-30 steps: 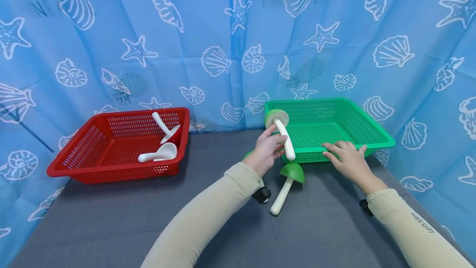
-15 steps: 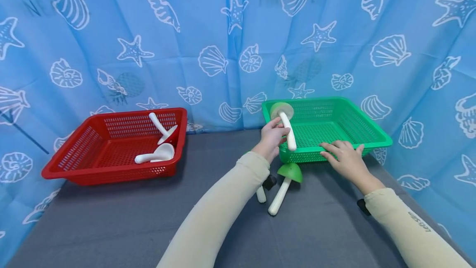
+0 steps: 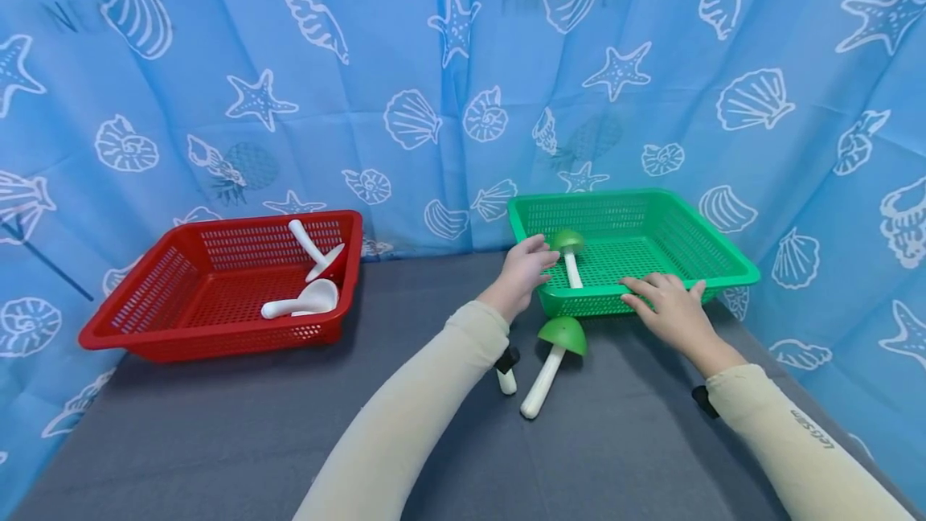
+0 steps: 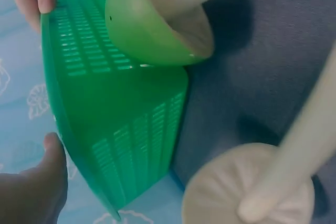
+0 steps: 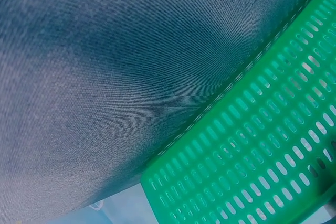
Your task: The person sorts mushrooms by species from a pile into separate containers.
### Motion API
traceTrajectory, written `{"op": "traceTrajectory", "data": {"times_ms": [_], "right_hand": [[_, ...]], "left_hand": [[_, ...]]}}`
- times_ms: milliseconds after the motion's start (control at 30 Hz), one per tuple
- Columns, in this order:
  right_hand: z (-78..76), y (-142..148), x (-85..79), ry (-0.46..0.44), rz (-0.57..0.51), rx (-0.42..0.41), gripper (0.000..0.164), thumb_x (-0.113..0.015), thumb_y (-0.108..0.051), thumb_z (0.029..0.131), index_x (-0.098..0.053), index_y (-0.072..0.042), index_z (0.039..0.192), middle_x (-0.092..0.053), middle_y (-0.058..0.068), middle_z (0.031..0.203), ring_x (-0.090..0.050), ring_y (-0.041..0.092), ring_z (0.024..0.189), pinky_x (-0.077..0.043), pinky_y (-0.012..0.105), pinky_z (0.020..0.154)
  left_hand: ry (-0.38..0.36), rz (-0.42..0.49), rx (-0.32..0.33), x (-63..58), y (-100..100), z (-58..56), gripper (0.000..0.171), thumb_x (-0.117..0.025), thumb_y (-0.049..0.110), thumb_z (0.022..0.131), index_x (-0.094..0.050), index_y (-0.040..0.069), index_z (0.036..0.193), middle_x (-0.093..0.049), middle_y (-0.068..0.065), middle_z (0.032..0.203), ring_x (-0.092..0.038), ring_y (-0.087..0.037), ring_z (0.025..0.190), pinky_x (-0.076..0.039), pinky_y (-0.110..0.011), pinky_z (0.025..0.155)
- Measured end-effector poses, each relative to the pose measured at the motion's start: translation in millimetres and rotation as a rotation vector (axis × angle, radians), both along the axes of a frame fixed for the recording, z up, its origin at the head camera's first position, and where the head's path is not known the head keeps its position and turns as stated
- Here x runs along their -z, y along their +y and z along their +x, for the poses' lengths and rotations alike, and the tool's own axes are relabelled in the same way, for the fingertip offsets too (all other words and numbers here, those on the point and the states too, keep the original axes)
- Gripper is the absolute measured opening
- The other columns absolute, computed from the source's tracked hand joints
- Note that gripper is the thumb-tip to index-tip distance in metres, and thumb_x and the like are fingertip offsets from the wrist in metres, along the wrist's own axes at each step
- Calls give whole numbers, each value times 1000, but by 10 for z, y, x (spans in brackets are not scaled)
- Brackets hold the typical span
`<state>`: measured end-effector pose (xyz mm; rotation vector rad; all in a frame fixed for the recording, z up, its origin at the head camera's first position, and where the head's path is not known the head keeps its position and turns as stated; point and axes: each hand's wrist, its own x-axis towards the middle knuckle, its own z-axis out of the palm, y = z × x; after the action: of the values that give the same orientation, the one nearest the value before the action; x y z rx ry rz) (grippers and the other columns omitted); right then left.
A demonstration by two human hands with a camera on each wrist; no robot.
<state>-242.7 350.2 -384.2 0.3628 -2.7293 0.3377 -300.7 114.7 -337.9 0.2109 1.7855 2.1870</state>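
Observation:
A toy mushroom with a green cap and white stem [image 3: 571, 264] lies inside the green basket [image 3: 723, 278], near its left end. Just left of it, at the basket's corner, is my left hand [image 3: 519, 273], its fingers stretched out and nothing held. My right hand [image 3: 673, 312] rests with loosely spread fingers on the basket's front rim. A second green-capped mushroom [image 3: 563, 336] lies on the table before the basket. Beneath my left wrist, a white stem [image 3: 506, 382] sticks out; the left wrist view shows this mushroom's pale cap underside [image 4: 210, 192].
The red basket [image 3: 217, 344] stands at the left with white-stemmed toy mushrooms inside. A grey cloth [image 3: 615, 457] covers the table. Behind the baskets hangs a blue curtain [image 3: 325, 135] with sea-shell prints.
My left hand has carried the mushroom over the green basket's rim and let it go inside, then drawn back slightly left. My right hand has stayed on the rim.

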Motion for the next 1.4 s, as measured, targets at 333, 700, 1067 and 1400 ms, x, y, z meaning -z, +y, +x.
{"op": "traceTrajectory", "data": {"times_ms": [333,700,1067,1400], "right_hand": [[30,12,20,-29,-2,7,35,-61,-19,96,-61,-3,127,-57,25,111,-44,51,111,-4,85,90],[59,57,37,-38,-16,15,35,-60,-20,97,-60,-3,127,-56,26,112,-44,51,111,-3,85,90],[29,32,-9,-43,-11,-8,36,-59,-20,98,-59,-3,129,-53,28,117,-43,52,113,-3,86,89],[24,1,-39,-29,0,-15,35,-60,-19,97,-59,-3,128,-55,26,112,-46,51,109,-4,86,89]], "left_hand": [[-26,-21,47,81,-393,245,53,-49,15,103,-30,3,151,-42,-20,146,-49,-33,128,-42,-41,102],[-62,-31,54,208,-774,511,53,-51,17,102,-32,0,149,-42,-22,146,-45,-37,130,-38,-49,105],[-108,-56,20,408,-993,694,53,-49,17,102,-32,-3,148,-42,-26,143,-42,-40,130,-36,-51,105],[-153,-47,-35,553,-1060,760,53,-49,13,100,-33,-5,147,-43,-27,143,-42,-42,130,-35,-53,106]]}}
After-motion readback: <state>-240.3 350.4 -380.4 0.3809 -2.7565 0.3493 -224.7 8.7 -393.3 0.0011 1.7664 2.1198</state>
